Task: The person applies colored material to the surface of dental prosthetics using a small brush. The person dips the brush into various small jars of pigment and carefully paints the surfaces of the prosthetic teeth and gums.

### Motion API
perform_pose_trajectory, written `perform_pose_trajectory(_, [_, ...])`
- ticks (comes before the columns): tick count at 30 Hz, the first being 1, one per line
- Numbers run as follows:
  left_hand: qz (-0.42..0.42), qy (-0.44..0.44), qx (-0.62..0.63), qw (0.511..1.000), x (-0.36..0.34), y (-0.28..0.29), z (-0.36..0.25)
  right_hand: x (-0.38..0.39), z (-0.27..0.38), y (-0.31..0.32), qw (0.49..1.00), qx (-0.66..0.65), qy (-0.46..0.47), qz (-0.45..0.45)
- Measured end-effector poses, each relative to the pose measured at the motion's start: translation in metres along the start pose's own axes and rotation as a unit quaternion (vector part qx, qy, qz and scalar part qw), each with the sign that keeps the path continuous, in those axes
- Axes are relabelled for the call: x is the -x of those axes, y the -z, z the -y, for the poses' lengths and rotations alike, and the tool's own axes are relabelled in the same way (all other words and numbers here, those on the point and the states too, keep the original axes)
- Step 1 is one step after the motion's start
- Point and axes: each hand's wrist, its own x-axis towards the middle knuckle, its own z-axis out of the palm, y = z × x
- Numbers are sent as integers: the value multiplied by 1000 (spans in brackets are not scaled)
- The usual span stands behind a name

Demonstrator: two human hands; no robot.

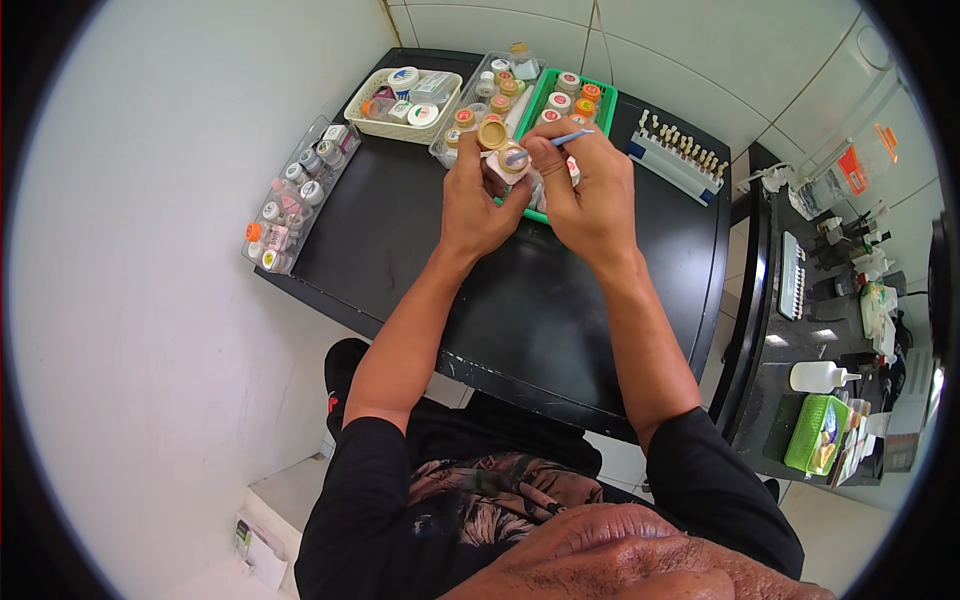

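- The small white jar with a wide round mouth (509, 176) is held above the black tabletop (490, 310); its lower body is partly covered by the fingers, and its contents are hard to make out.
- The round gold-coloured lid (492, 134) stands just beside the jar's mouth, inner face showing; whether it is joined to the jar, I cannot tell.
- The slim light-blue stick-like tool (570, 138) has its lower end at the jar's mouth; its middle is partly covered by the gripping fingers.
- The left hand (474, 208) curls round the jar, thumb and fingers closed on it; some fingers are hidden.
- The right hand (597, 192) pinches the tool between thumb and index finger, and hides part of the green plastic basket (534, 104) behind.
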Motion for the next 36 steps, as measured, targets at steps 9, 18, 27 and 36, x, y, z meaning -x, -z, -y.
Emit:
perform_pose_trajectory(9, [-14,4,41,999,-1,-2,0,1,0,-2,1000,-6,-4,6])
perform_pose_trajectory(18, [8,23,34,999,0,2,2,-1,7,4,999,-24,-38,22])
perform_pose_trajectory(27, [-10,4,26,1000,-1,0,5,-4,9,7,999,-43,-5,3])
perform_pose_trajectory(36, [-3,37,52,998,0,-3,6,-2,6,5,999,6,-16,30])
